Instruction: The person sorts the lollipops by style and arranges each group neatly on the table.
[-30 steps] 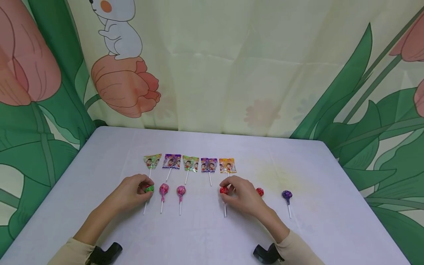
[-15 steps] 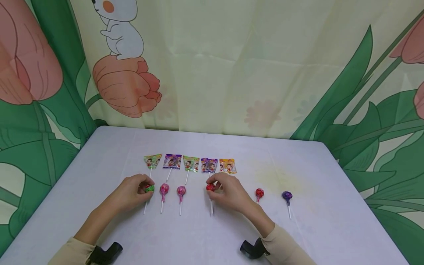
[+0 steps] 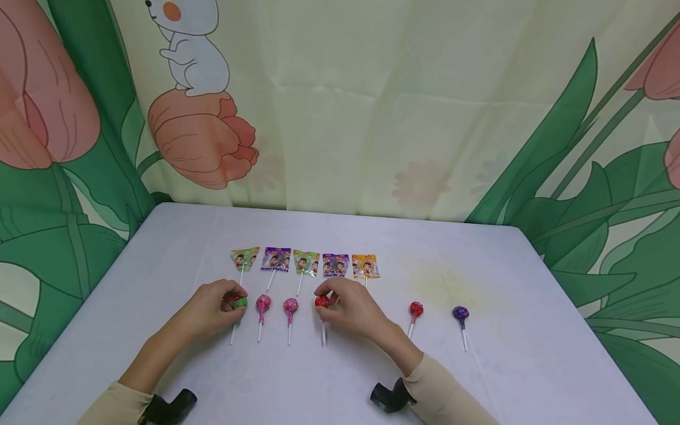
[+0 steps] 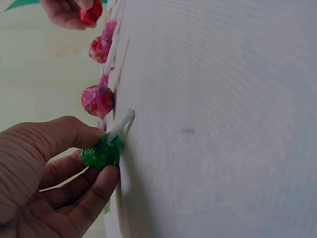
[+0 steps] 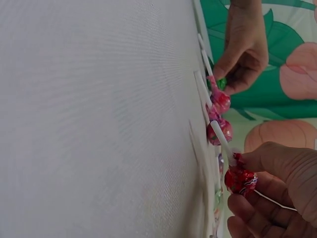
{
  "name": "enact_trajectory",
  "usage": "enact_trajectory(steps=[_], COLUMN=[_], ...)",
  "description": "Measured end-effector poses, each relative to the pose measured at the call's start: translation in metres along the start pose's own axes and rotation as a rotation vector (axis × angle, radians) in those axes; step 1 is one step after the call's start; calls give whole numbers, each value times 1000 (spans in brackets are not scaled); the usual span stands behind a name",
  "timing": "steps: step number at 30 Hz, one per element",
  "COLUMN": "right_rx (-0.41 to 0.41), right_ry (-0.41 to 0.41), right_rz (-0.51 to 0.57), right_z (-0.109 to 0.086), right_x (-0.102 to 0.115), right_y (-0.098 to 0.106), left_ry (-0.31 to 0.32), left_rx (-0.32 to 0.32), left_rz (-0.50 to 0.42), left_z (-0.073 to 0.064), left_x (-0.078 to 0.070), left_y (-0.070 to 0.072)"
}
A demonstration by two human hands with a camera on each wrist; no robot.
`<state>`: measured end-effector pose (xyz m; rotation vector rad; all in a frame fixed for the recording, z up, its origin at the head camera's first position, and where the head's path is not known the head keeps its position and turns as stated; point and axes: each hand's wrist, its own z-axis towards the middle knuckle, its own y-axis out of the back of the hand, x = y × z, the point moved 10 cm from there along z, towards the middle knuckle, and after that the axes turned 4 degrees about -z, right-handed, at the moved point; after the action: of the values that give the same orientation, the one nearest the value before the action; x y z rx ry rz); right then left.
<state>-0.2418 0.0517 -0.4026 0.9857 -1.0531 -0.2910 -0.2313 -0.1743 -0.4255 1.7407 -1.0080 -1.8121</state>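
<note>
Just left of centre in the lower half of the head view, the left hand (image 3: 209,307) has its grip pinching a round lollipop in shiny green wrapping (image 3: 240,302), white stick pointing toward the bottom edge. Below centre, the right hand (image 3: 350,307) pinches a round lollipop in red wrapping (image 3: 321,301) between thumb and fingers. Between the two hands lie a pink-wrapped round lollipop (image 3: 262,303) and a second pink one (image 3: 290,306), side by side on the white-clothed tabletop (image 3: 265,383).

Above them runs a row of five flat printed packets on white sticks (image 3: 306,262) — green, purple, green, purple, orange. Right of centre lie another red lollipop (image 3: 416,309) and, farther right, a dark purple one (image 3: 460,313).
</note>
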Motion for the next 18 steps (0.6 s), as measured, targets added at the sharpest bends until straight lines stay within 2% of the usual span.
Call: enact_trajectory(steps=[11,18], right_rx=[32,87], right_ry=[14,-23], right_rz=[-20,-31], right_z=[11,17], right_x=[5,2], right_y=[-10,-20], left_ry=[2,5], left_rx=[-1,4], left_rz=[1,-3], left_z=[0,0], left_x=[0,0], left_y=[0,0])
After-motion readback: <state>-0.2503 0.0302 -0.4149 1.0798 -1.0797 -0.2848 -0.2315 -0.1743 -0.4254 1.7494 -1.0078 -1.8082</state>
